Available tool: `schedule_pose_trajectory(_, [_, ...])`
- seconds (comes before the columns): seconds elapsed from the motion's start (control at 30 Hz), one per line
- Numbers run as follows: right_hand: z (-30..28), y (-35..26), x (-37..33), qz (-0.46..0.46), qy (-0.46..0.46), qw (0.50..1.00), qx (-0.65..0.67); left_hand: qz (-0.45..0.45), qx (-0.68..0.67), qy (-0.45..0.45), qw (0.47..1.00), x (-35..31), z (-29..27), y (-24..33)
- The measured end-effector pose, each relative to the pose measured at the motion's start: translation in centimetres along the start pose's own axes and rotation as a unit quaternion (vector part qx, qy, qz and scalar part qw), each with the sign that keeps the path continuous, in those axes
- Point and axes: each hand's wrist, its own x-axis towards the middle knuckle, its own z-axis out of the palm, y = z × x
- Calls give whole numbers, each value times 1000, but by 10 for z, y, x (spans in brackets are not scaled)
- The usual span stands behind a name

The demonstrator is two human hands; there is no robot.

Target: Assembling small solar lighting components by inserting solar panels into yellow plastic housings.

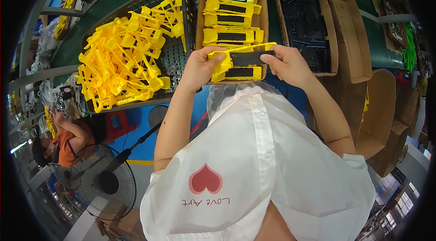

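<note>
Between my two hands is a yellow plastic frame (222, 65), held above the near end of a cardboard box (265, 9). My left hand (200, 66) pinches the frame's left end between thumb and fingers. A flat black rectangular piece (245, 59) lies across the frame's middle. My right hand (286, 65) grips the black piece's right end, thumb on top and fingers behind. Inside the box, several yellow frames with black middles (229, 36) lie in a column. I cannot tell whether the black piece is fixed to the frame.
To the left, a dark plastic crate (175, 59) holds a heap of yellow frames (122, 59). On the right stand a box of flat black pieces (304, 23) and a shallow cardboard tray (352, 36). A fan (106, 182) and another person (72, 139) are at the lower left.
</note>
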Motion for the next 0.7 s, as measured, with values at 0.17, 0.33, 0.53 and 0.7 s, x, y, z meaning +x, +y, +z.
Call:
schedule_pose_trajectory(0.17, [7, -3, 5, 47, 18, 998, -23, -31, -93, -22, 995, -5, 7, 7])
schedule_pose_trajectory(0.33, [20, 15, 18, 41, 44, 982, -178, -22, -41, -14, 999, -1, 8, 1])
schedule_pose_trajectory(0.53, [8, 23, 18, 50, 136, 980, -137, 1, -11, -22, 1000, 0, 3, -9])
schedule_pose_trajectory(0.7, [11, 36, 22, -3, 94, 993, -67, 142, 268, -25, 953, -2, 17, -1])
